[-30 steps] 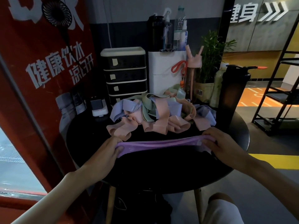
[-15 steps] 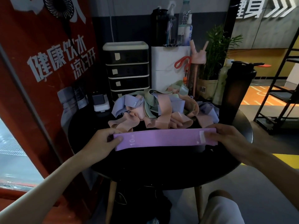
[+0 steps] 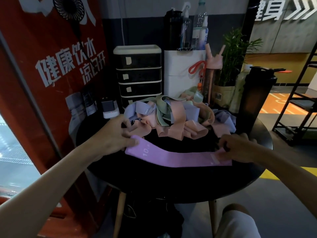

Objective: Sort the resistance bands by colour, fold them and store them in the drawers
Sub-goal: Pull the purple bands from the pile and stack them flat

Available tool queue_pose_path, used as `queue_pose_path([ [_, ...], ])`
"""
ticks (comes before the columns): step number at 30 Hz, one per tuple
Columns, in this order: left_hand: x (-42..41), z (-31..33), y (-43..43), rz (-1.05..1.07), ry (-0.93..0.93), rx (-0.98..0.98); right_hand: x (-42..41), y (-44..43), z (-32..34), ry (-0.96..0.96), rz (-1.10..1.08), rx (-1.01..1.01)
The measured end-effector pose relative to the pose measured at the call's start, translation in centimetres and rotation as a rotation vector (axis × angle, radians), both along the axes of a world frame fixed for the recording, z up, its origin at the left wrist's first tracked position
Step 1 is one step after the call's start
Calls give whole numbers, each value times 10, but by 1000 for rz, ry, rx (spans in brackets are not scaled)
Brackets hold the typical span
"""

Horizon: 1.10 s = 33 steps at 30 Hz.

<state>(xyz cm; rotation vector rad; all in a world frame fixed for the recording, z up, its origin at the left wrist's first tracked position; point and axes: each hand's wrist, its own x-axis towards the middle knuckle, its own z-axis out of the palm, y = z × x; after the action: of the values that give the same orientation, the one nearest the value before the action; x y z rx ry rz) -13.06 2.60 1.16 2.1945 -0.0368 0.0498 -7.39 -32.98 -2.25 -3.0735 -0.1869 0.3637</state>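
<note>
A purple resistance band [image 3: 173,154] marked "10" lies stretched across the round black table [image 3: 171,184]. My left hand [image 3: 115,136] pinches its left end, which is lifted a little off the table. My right hand [image 3: 240,148] holds its right end down against the tabletop. Behind the band sits a tangled pile of bands [image 3: 176,119] in pink, lilac and green. A black drawer unit [image 3: 139,76] with several closed, labelled drawers stands at the back of the table.
A white box [image 3: 183,73] carrying bottles stands right of the drawers, with a pink bottle [image 3: 212,74], a potted plant [image 3: 229,66] and a tall dark shaker [image 3: 255,98] further right. A small charger [image 3: 109,109] sits at the left. A black rack [image 3: 301,100] stands on the right.
The band went from twisted to flat between my hands, then came down onto the table. Its left end has risen and moved right with my left hand.
</note>
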Motion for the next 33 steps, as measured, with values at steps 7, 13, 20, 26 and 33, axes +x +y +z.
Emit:
queue_pose_path([
  [7,-3,88,-47,-287,-215,256,-18,75,72,88,341,1079],
  [13,-10,123,-55,-287,-233,205,-24,106,110,-45,497,1068],
  [20,-6,69,-74,82,-332,-324,-19,114,134,-292,399,1165],
  [26,-9,30,-89,-3,-171,-631,-6,117,151,-326,323,1285],
  [33,-2,24,-97,33,-143,-810,7,123,165,-325,319,1322],
])
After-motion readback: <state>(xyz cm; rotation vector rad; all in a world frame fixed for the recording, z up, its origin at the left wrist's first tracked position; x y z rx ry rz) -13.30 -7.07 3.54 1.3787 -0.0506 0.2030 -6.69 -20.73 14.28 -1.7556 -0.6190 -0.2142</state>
